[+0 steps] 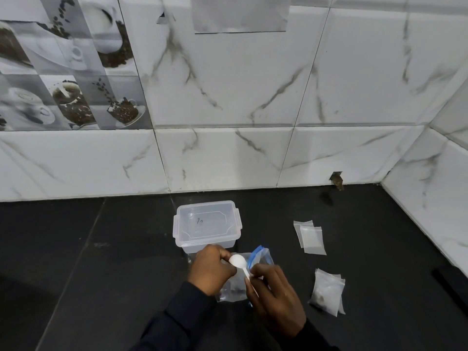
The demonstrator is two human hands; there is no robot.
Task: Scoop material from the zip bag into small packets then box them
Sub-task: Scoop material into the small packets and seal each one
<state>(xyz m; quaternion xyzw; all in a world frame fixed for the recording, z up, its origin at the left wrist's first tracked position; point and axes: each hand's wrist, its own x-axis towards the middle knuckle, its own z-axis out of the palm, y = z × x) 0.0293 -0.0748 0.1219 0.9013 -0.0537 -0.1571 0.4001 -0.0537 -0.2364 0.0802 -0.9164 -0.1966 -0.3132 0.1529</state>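
On the black counter lies a clear zip bag (263,258) with a blue seal strip, partly covered by both hands. My right hand (276,297) pinches the handle of a white plastic scoop (238,261), whose bowl sits over the bag's mouth. My left hand (211,268) is closed at the bag's left edge beside the scoop's bowl; what it grips is hidden. Just behind them stands a clear plastic box (206,224) with its clip lid on. Two empty small packets (311,236) lie to the right. A small pile of filled packets (328,291) lies nearer, right of my right hand.
White marbled wall tiles (228,158) rise right behind the box, and a side wall (430,198) closes the counter on the right. A dark object (450,277) lies at the right edge. The black countertop (76,249) stretches off to the left.
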